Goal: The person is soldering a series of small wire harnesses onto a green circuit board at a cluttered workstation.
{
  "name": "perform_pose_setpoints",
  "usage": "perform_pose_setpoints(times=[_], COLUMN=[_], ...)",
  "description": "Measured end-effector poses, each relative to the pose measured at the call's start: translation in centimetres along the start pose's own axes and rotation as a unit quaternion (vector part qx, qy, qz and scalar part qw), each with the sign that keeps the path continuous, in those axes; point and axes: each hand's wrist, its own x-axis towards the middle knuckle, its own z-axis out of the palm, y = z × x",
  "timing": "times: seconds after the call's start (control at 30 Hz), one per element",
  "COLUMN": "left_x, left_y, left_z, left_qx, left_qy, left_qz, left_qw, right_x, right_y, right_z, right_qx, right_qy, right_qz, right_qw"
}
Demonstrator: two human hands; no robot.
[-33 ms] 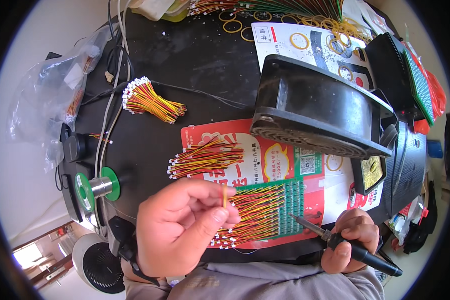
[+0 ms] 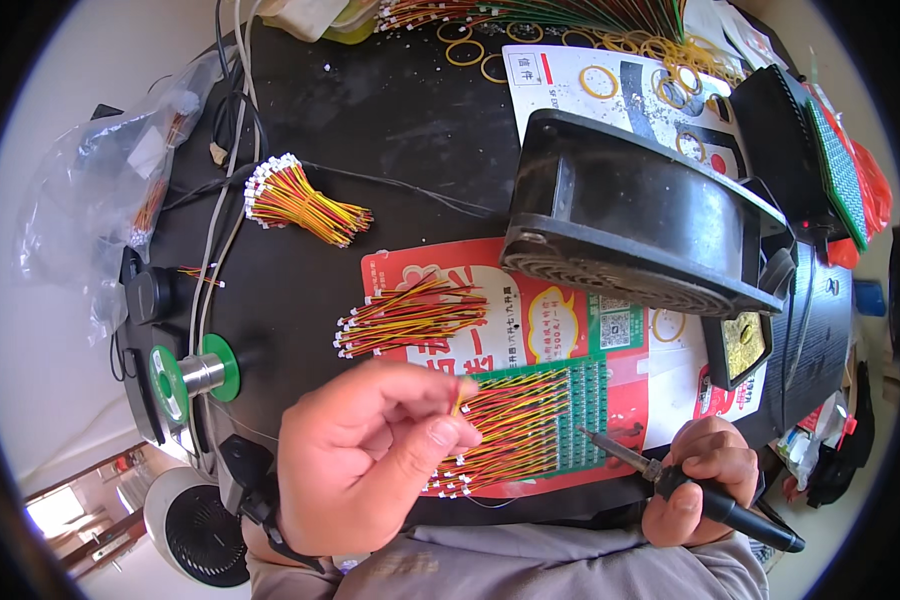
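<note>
My left hand is closed, thumb and forefinger pinching a thin yellow-and-red wire over the left part of a green circuit board panel. Rows of red, black and yellow wires with white connectors lie across that panel. In my right hand is a black-handled soldering iron, its tip pointing up-left close to the panel's right edge. A loose pile of similar wires rests on the red printed sheet beyond my left hand.
A large black fan stands at the right, beside a holder of brass wool. A green solder spool sits left, near cables. Behind are a banded wire bundle and several rubber bands. A plastic bag hangs far left.
The thin piece in my left fingers has turned slightly and now shows red as well as yellow. My left hand has shifted very little; the right hand and iron are still.
</note>
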Motion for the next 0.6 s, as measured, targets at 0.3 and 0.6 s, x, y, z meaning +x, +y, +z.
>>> perform_pose_setpoints(times=[0.3, 0.6], left_x=[0.3, -0.8], left_y=[-1.3, -4.8], left_z=[0.9, 2.6], left_qx=[0.254, 0.450], left_qy=[-0.096, -0.114], left_qz=[0.186, 0.430], left_qw=[0.944, 0.774], right_x=[0.1, 0.3], right_y=[0.1, -0.3], right_z=[-0.5, 1.0], right_qx=[0.004, -0.045], right_qy=[-0.013, 0.023], right_qz=[0.001, 0.033], right_qw=[1.000, 0.998])
